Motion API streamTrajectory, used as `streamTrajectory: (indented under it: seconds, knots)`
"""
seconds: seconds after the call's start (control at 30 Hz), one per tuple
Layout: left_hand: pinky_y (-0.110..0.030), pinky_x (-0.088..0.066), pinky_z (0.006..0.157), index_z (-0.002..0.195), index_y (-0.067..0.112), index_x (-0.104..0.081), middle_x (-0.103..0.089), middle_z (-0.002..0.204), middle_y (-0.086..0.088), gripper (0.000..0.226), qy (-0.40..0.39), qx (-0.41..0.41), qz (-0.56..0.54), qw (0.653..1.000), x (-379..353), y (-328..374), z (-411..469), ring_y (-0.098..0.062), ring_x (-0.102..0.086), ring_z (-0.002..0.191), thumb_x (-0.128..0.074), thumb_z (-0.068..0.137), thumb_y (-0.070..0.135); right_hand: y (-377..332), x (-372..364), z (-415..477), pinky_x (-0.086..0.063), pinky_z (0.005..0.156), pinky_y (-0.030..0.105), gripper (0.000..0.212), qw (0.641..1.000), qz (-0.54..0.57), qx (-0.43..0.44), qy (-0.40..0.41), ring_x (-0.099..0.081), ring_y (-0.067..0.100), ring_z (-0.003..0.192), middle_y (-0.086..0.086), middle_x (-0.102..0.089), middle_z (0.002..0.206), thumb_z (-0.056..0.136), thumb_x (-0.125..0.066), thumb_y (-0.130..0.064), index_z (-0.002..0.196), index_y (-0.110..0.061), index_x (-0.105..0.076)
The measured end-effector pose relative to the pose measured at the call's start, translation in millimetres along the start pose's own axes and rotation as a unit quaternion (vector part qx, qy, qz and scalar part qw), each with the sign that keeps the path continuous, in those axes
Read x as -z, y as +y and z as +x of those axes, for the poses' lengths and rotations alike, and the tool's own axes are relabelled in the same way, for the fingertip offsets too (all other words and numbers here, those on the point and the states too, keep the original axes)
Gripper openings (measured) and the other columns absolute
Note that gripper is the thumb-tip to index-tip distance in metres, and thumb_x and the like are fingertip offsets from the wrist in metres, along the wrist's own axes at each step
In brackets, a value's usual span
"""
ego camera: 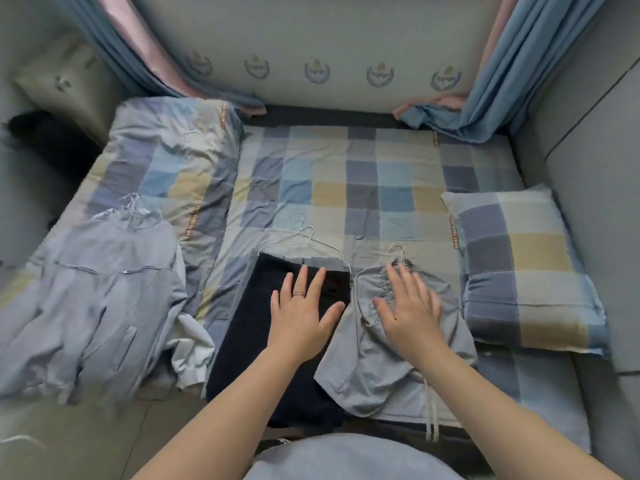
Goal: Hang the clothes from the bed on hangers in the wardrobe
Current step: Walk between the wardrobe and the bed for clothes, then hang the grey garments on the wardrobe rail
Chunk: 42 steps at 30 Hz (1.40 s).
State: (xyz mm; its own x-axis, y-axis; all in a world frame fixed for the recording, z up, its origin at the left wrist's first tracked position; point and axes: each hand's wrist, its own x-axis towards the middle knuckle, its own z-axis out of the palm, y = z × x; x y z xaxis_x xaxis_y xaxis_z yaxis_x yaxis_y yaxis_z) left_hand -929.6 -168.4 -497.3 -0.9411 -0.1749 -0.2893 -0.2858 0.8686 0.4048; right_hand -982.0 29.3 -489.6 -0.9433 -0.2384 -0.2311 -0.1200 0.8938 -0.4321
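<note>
Torso (pixel 346 459): grey top right at the bottom edge, two bare forearms reaching out over the bed.
Left hand (pixel 304 306): wide open, fingers straight and spread, palm flat on the dark garment, and there's a ring (pixel 298 294) on one finger.
Right hand (pixel 408 306): open too, fingers fanned out over the gathered waistband of the shorts; it's blurred, so I cannot tell whether it presses down or just hovers.
Dark garment (pixel 277 358): folded into a long strip, lying mid-bed at the near edge, its far end tucked up to the hangers.
Hangers (pixel 304 242): thin pale wire, two hooks showing, flat on the sheet at the top of the dark garment.
Shorts (pixel 381 362): pale grey, crumpled, just right of the dark garment and touching it; drawstring (pixel 430 417) trails off toward the camera.
Shorts hanger (pixel 398 252): another wire hook poking out at the waistband, just beyond the right fingertips.
Jacket (pixel 97 296): grey, zipped, spread on the left of the bed, wire hooks (pixel 133 206) at its collar.
White cloth (pixel 194 348): bunched between jacket and dark garment.
Sheet (pixel 346 174): blue, grey and yellow checks, bare across the middle.
Quilt (pixel 166 161): same checks, folded, far left, under the jacket's top end.
Pillow (pixel 519 271): checked, on the right, just beside the shorts.
Curtains (pixel 519 64): blue with pink lining, hanging at both far corners.
</note>
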Motion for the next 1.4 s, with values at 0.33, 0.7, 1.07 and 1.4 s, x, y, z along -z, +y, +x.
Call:
streamTrajectory:
  seconds: [0.33,0.7,1.07,1.4]
  knots:
    - [-0.049,0.004,0.123,0.158,0.041,0.003,0.011,0.167,0.005,0.073,0.11,0.259,-0.05,0.958,8.4,-76.8,-120.1,-0.021,0.015,0.153,-0.026,0.097,0.069,-96.0,-45.8,-19.6,-0.004,0.121,0.047,0.063,0.963,-0.042,0.232,-0.131,-0.002,0.016,0.15,-0.012,-0.007,0.163,0.1,-0.032,-0.052,0.155,-0.036,-0.007]
    - [-0.049,-0.011,0.122,0.158,0.038,-0.007,-0.001,0.168,0.003,0.073,0.28,0.488,-0.141,0.815,-2.4,-170.1,-329.3,-0.025,0.002,0.154,-0.035,0.097,0.065,-252.9,-115.9,-160.4,-0.004,0.121,0.046,0.062,0.822,-0.085,0.52,-0.217,-0.001,0.015,0.15,-0.012,-0.009,0.162,0.1,-0.033,-0.051,0.154,-0.038,-0.005]
    - [-0.05,-0.002,0.122,0.158,0.039,-0.004,0.002,0.168,0.004,0.073,0.454,0.638,-0.1,0.614,7.2,-233.3,-660.1,-0.022,0.008,0.154,-0.034,0.096,0.065,-424.5,-202.5,-461.0,-0.006,0.121,0.046,0.063,0.592,-0.038,0.758,-0.271,-0.005,0.02,0.15,-0.007,-0.011,0.163,0.1,-0.031,-0.054,0.155,-0.036,-0.007]
    - [-0.048,-0.01,0.121,0.156,0.034,-0.018,-0.013,0.167,0.003,0.076,0.605,0.687,0.155,0.373,113.2,-152.6,-927.6,-0.024,-0.004,0.153,-0.026,0.09,0.07,-548.1,-131.7,-744.1,-0.021,0.116,0.051,0.062,0.332,0.166,0.896,-0.245,-0.023,0.025,0.146,-0.002,-0.028,0.159,0.097,-0.027,-0.056,0.153,-0.03,-0.023]
